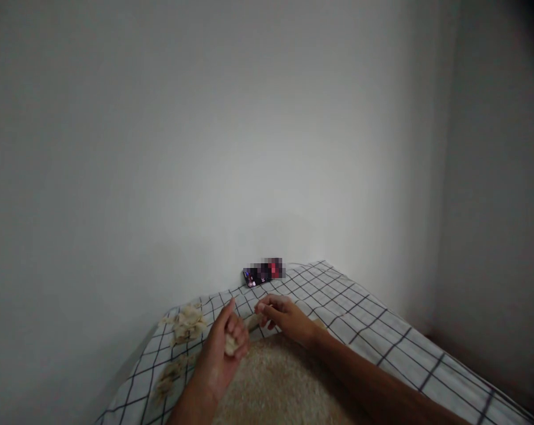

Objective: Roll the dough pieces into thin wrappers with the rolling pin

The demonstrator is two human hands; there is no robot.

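Note:
Low in the middle of the view, my left hand [229,339] is closed in a fist with the thumb up. A pale cream, soft-looking wad [230,344] shows between its fingers and palm. Just right of it, my right hand [281,311] has its thumb and fingers drawn together. They meet a pale strip-like piece [252,321] that spans the gap between the hands; its exact kind is unclear. Both hands are above the far edge of a tan, fuzzy surface [284,378].
A white cloth with dark grid lines [368,313] covers the table. Cream, crumpled petal-like pieces [189,321] lie at left, with a browner clump [169,378] nearer. A lit phone [260,274], partly blurred out, leans against the wall [267,147]. Another pale piece [318,324] shows behind my right wrist.

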